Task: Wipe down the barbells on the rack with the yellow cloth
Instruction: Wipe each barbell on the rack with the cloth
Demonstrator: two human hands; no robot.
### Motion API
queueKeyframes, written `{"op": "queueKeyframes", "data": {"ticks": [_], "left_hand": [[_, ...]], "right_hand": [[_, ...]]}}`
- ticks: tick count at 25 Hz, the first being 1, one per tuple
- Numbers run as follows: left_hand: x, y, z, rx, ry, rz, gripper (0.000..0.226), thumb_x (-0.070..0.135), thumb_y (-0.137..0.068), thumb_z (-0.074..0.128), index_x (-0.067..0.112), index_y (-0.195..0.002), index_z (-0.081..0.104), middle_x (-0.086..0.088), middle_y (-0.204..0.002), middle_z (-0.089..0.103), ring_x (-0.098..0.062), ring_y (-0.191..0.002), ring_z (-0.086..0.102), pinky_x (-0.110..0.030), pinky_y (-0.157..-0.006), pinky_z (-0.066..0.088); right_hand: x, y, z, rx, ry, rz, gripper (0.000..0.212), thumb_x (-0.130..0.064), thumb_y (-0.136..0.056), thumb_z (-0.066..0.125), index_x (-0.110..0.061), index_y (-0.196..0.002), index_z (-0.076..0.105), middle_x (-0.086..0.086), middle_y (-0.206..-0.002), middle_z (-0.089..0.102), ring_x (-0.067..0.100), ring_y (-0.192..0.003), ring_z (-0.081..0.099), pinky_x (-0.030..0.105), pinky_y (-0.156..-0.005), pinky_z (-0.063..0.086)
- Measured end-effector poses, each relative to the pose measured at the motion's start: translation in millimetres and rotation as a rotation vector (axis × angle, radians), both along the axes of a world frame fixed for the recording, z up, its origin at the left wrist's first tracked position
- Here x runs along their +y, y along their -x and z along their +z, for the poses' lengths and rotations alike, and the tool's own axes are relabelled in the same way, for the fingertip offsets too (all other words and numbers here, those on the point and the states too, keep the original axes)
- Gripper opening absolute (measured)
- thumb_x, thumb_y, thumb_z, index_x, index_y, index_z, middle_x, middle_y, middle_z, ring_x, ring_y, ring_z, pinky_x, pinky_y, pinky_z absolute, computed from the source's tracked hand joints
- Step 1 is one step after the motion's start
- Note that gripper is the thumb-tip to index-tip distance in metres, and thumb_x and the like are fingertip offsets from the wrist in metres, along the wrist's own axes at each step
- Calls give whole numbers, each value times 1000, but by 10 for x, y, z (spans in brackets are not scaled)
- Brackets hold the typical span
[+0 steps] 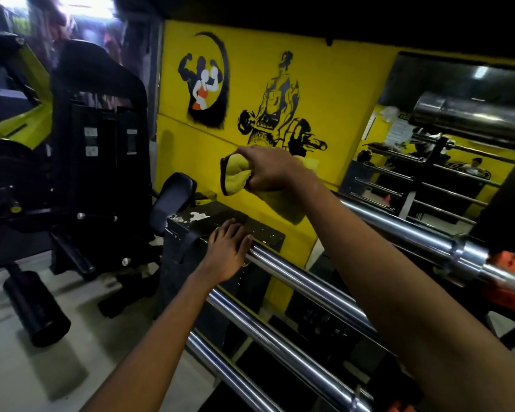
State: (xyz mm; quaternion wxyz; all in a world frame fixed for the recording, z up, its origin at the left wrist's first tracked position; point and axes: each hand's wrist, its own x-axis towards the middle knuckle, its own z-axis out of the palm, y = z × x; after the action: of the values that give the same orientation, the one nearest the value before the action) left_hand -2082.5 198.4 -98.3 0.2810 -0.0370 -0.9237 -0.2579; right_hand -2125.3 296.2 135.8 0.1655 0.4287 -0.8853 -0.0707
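Several chrome barbells (295,281) lie side by side on a black rack (220,221), their long axes running from about 10 o'clock, where their ends meet the rack's chipped top, down to about 4 o'clock, where they leave the picture at its bottom and right edges. A thicker sleeve of another bar (470,114) crosses the upper right corner, nearly level and blurred.

The right hand (271,171) is raised above the bars near the middle of the view, its arm stretching in from the 5 o'clock corner, knuckles up. Its grip is closed around the yellow cloth (235,176), which is bunched at the fingers toward 9 o'clock with a loose tail hanging below the wrist toward 5 o'clock. The cloth is held in the air, clear of the bars, in front of the yellow wall (191,144) with its painted black lifter figures.

The left hand (229,248) reaches in from 7 o'clock, palm down, fingers spread loosely and not closed on anything; its fingertips rest on the rack top and on the end of the uppermost near bar.

The right forearm hides much of the upper bars. A mirror (428,173) at 3 o'clock shows more bars, dim and small. A dark exercise machine (87,144) fills the 9 o'clock side, its details lost in shadow. Orange parts (506,292) at the right edge are too cut off to identify.
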Motion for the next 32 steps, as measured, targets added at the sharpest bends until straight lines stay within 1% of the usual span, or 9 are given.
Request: {"op": "queueKeyframes", "data": {"ticks": [5,7,9,11,17,21,24,28,32], "left_hand": [[13,8,153,-162,-8,28,55,51,-96,17,26,-133,50,-1,-149,41,-16,-147,15,-46,-118,9],[-1,-33,314,-185,-250,0,47,44,-102,27,27,-145,38,-5,-154,35,-23,-143,27,-49,-118,15],[19,-91,581,-2,-621,-98,47,39,-104,32,34,-151,24,-1,-156,28,-22,-136,36,-48,-110,34],[31,-72,930,225,-707,-103,46,38,-105,30,33,-151,26,5,-152,26,-13,-131,35,-26,-96,41],[-54,426,1432,384,10,39,56,45,-101,19,15,-114,64,-4,-127,58,-25,-129,40,-40,-107,21],[71,451,1595,436,111,117,50,37,-100,25,10,-80,62,-8,-76,60,-28,-82,55,-37,-80,39],[58,506,2020,38,234,138,43,38,-95,38,11,-66,56,-9,-69,61,-25,-69,56,-32,-57,35],[41,597,2295,-365,315,28,50,46,-95,38,14,-79,73,4,-76,71,-15,-81,65,-35,-80,48],[-93,500,1705,319,-144,45,47,43,-101,27,21,-127,59,-5,-128,59,-20,-123,49,-42,-108,30]], "right_hand": [[479,-254,-228,211,-37,-29,72,-35,-86,68,-37,-151,37,-1,-162,29,32,-135,47,50,-111,37],[912,-449,-306,232,69,-105,74,-46,-88,64,-37,-153,31,2,-159,36,33,-133,50,52,-111,38],[1319,-608,-289,209,135,-181,77,-53,-85,63,-34,-153,32,2,-148,51,28,-123,58,49,-107,42],[1627,-740,-228,162,197,-214,71,-60,-82,57,-33,-146,41,0,-128,64,24,-106,65,45,-99,47],[2033,-822,-120,84,217,-246,85,-82,-67,33,-36,-137,45,-5,-122,67,22,-98,66,36,-85,51],[2048,-729,-59,12,267,-210,85,-84,-67,36,-34,-135,49,-5,-117,69,21,-96,67,30,-77,45],[2091,-677,7,-59,334,-224,77,-79,-70,47,-34,-133,50,-3,-116,70,24,-99,67,36,-81,50],[2089,-675,-56,16,231,-206,65,-71,-78,63,-30,-127,51,-4,-112,69,21,-93,67,29,-75,43],[1943,-648,-167,183,141,-197,68,-69,-83,59,-29,-137,44,0,-117,66,24,-94,67,30,-74,45]]}}
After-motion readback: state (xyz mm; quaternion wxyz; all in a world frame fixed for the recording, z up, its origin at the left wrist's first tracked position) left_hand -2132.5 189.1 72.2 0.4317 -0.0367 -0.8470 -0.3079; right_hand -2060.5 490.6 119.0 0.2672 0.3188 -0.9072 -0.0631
